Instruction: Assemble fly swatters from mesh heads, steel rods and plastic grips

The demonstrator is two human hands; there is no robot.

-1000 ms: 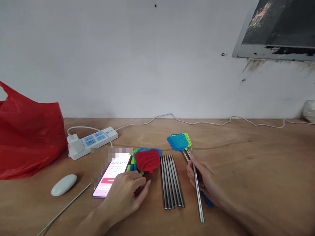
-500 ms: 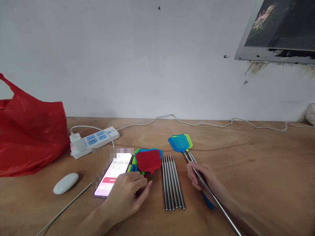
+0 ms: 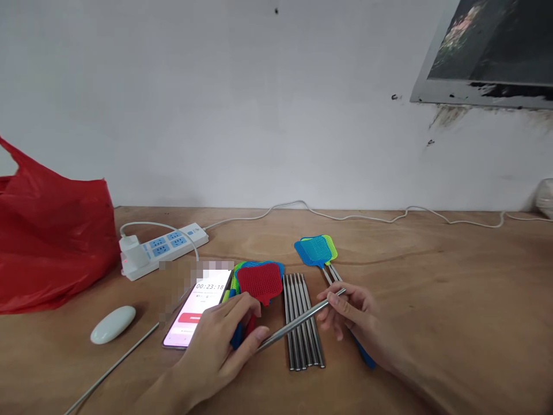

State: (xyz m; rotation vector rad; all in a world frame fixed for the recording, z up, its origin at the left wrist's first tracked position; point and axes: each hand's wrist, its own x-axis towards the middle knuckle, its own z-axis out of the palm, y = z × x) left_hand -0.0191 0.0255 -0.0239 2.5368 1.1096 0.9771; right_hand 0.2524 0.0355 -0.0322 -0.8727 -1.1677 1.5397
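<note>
My right hand (image 3: 352, 314) pinches a silver metal rod (image 3: 298, 320) near its upper end. The rod slants down to the left, its lower end by the thumb of my left hand (image 3: 224, 334); whether they touch I cannot tell. My left hand is open, thumb and fingers apart, above blue and red handles. A red mesh fly swatter head (image 3: 260, 281) lies just beyond it, over blue and green ones. Several metal rods (image 3: 298, 346) lie side by side between my hands. Past my right hand lie fly swatters with blue (image 3: 316, 252) and green heads on metal rods.
Left of my left hand lies a phone (image 3: 201, 305) with a timer on its screen. A white oval object (image 3: 113, 325), a white power strip (image 3: 166, 248) and a red plastic bag (image 3: 56, 236) are further left. A white cable (image 3: 358, 218) runs along the wall.
The rod in my right hand has swung from pointing down right to slanting down left, towards my left hand. My left thumb and fingers have spread apart.
</note>
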